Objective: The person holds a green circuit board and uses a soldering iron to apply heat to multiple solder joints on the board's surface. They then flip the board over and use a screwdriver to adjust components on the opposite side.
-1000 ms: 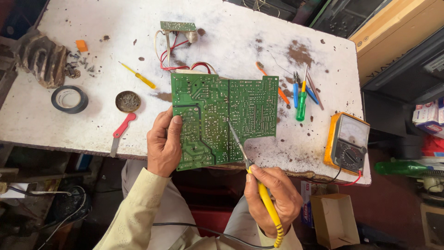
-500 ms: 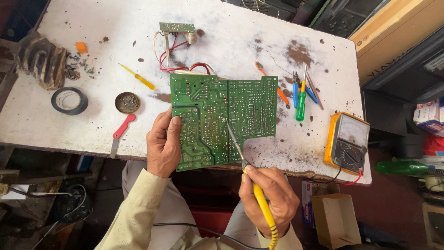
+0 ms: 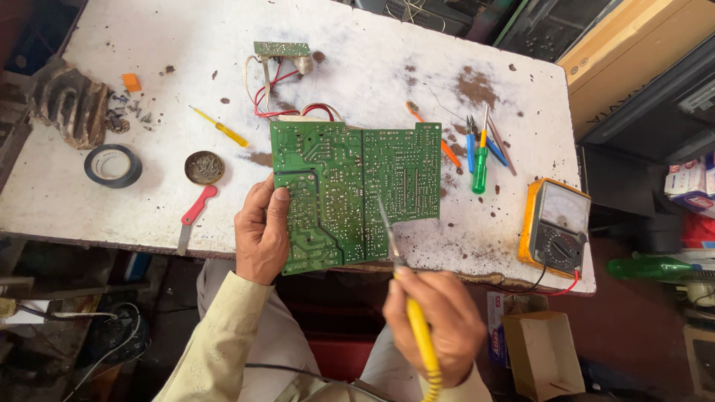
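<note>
A large green circuit board [image 3: 350, 190] lies solder side up at the near edge of a stained white table [image 3: 149, 82]. My left hand [image 3: 262, 232] grips its lower left corner, thumb on top. My right hand [image 3: 436, 324] holds a yellow-handled soldering iron [image 3: 406, 298]; the metal tip rests on the board near its lower middle. Red and white wires [image 3: 279, 104] run from the board's top edge to a small green board [image 3: 281, 50] farther back.
A yellow screwdriver [image 3: 220, 128], a round tin [image 3: 204, 167], a red-handled tool [image 3: 195, 212], a black tape roll [image 3: 112, 165] and a metal part [image 3: 71, 108] lie left. Coloured screwdrivers [image 3: 480, 152] and a yellow multimeter [image 3: 557, 227] sit right. A cardboard box [image 3: 540, 353] stands below.
My right hand has shifted slightly left with the soldering iron, so the tip now touches the board a little farther left and higher. My left hand and the board have stayed put.
</note>
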Tool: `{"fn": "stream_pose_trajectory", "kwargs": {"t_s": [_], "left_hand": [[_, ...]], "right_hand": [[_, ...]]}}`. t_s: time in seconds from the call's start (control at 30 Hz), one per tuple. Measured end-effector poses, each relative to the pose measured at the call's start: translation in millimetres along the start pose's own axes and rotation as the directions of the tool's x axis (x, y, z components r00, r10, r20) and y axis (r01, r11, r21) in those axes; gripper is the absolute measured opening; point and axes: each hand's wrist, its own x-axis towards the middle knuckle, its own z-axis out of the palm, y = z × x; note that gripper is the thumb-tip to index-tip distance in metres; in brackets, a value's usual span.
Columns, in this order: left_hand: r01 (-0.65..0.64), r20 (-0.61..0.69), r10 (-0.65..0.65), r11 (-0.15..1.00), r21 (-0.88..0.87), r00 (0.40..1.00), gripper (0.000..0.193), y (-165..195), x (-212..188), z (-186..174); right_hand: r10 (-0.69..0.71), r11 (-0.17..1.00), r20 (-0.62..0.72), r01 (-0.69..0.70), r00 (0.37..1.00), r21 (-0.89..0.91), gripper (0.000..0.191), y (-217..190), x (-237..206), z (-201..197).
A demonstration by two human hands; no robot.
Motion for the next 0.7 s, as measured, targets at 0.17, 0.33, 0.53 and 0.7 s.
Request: {"fn": "stream_pose_trajectory", "kwargs": {"t_s": [0.17,0.33,0.53,0.7], "left_hand": [[0.000,-0.006,0.000,1.000,0.020,1.000,0.035,-0.6,-0.5,-0.1],[-0.011,0.000,0.011,1.000,-0.019,1.000,0.035,-4.3,0.2,-1.1],[-0.004,-0.006,0.004,1.000,-0.009,1.000,0.034,-6.1,0.6,-2.7],[0.012,-0.002,-0.012,0.999,-0.052,1.000,0.034,-6.7,0.2,-2.7]], "right_hand": [[0.570,0.775,-0.146,-0.470,0.808,0.423,0.018,51.1,-66.3,-26.1],[0.783,-0.302,0.271,-0.038,0.560,0.952,0.024,130.2,-134.5,-49.2],[0.821,-0.380,0.345,-0.016,0.455,0.925,0.020,154.0,-158.9,-37.9],[0.785,-0.208,0.309,-0.241,0.537,0.948,0.023,123.6,-112.6,-20.0]]}}
